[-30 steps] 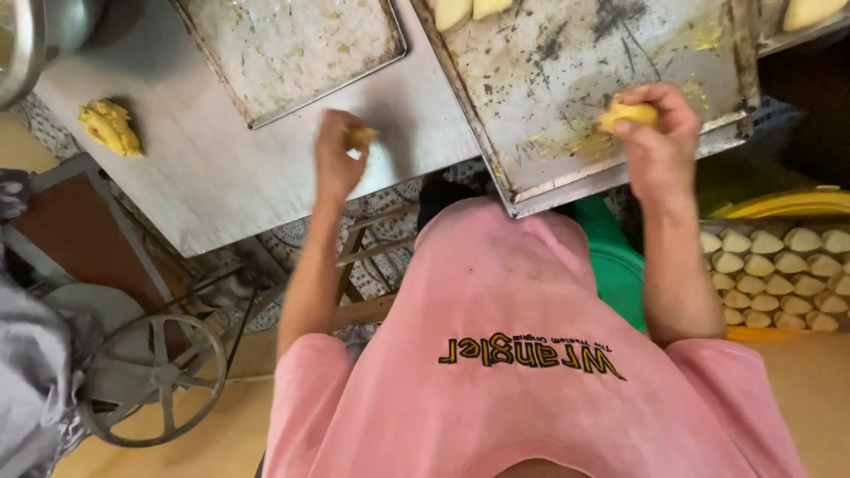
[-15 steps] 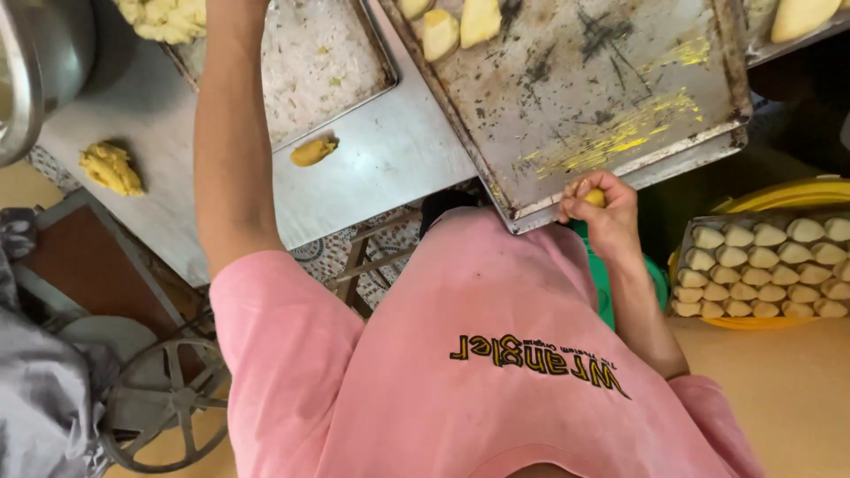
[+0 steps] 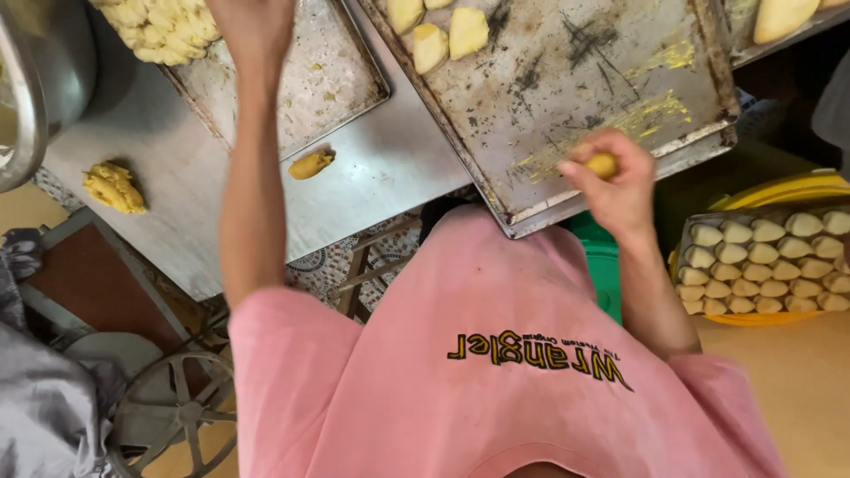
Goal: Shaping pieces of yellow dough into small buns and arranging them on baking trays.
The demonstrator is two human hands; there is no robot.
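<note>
A small yellow dough piece (image 3: pixel 603 165) sits in the grip of the right hand (image 3: pixel 613 188), whose fingers curl closed around it so that only its rounded top shows; hand and dough hover over the near edge of a large worn baking tray (image 3: pixel 567 97), just by a smear of yellow on the metal. At the far end of that tray lie a few shaped pale dough pieces (image 3: pixel 440 34), well apart from the hand. The left arm stretches away across the tabletop (image 3: pixel 390 168) to a second, smaller tray (image 3: pixel 341 84), where the left hand (image 3: pixel 255 22) rests at the edge of a heap of yellow dough (image 3: pixel 164 26); the top of the picture cuts the hand off, so one cannot tell whether its grip is clenched or released. On the bare tabletop between the two trays lies one oval lump of dough (image 3: pixel 310 164), touching neither tray, and farther left a rough crumbly lump (image 3: pixel 113 187) lies alone near the rim of a big metal bowl (image 3: pixel 40 80). The person wears a pink shirt (image 3: pixel 478 372). Below the tabletop to the right, a low tray packed with rows of shaped pale pieces (image 3: pixel 770 265) rests on a yellow tub (image 3: pixel 779 190). At the lower left stands a spoked metal wheel (image 3: pixel 173 412).
</note>
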